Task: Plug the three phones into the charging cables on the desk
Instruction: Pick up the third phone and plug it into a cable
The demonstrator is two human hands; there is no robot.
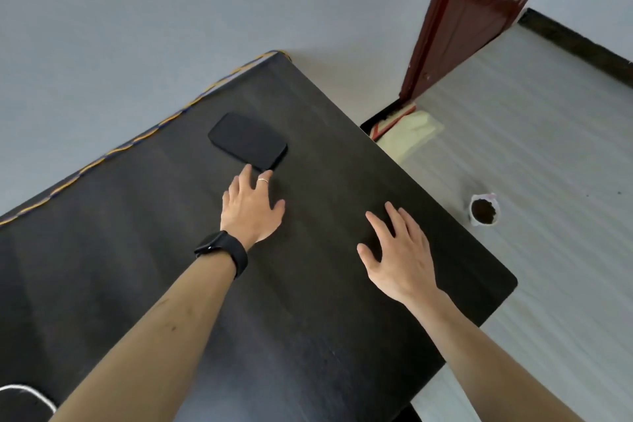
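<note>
Phone (pixel 247 141) flat at desk (pixel 137 267) far side | left hand (pixel 251 207) fingers spread, tips at its near edge | right hand (pixel 399 252) open, empty | risk: slick case slides away (white cable (pixel 30 392) lies well apart)

A dark wood-grain worktop (pixel 342 250) is standing against a plain pale grey wall (pixel 171 27). Right of the worktop, a reddish-brown door (pixel 479 3) is hanging open. Grey striped flooring (pixel 548 147) is running beyond it, with black skirting (pixel 575 41) edging it.
</note>
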